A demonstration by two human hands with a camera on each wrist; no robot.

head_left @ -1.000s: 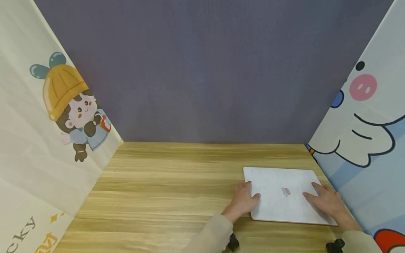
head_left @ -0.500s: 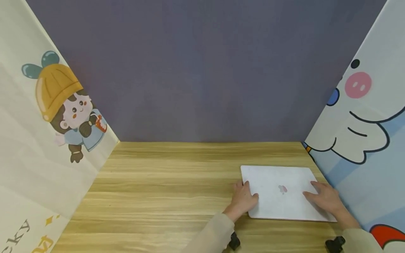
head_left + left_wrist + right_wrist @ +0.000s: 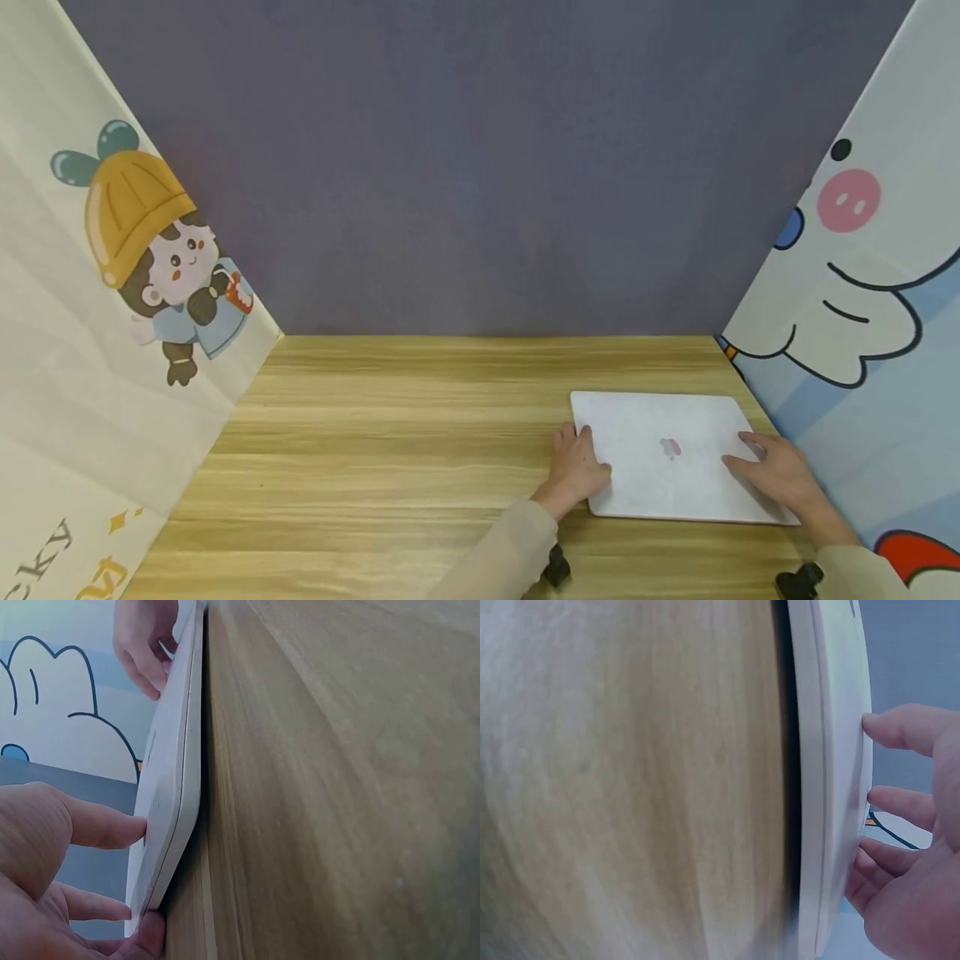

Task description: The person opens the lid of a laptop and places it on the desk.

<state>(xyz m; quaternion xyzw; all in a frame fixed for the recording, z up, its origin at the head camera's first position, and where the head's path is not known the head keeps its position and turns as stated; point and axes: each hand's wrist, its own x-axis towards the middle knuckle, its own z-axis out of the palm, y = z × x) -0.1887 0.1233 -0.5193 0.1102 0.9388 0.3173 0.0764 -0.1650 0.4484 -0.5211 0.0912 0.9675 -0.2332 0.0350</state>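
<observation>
A closed silver laptop (image 3: 652,479) with an apple logo on its lid lies flat at the right of the wooden table. My left hand (image 3: 577,471) holds its left edge, thumb on the lid and other fingers along the side. In the left wrist view a lower finger (image 3: 150,934) bends around the laptop's corner. My right hand (image 3: 780,475) holds the right edge, with thumb (image 3: 907,727) and index fingertip touching the lid. The remaining right fingers curl at the side, partly hidden behind the laptop. A thin dark gap runs beneath the laptop's front edge in both wrist views.
The wooden table (image 3: 375,433) reaches back to a dark grey panel (image 3: 480,167). A cartoon-printed wall (image 3: 870,417) stands close beside my right hand. Another printed wall (image 3: 90,417) bounds the left side.
The head view has shifted slightly, so the scene sits a little further left and higher. Both hands stay at the laptop's sides, the right fingertips slightly closer to its edge.
</observation>
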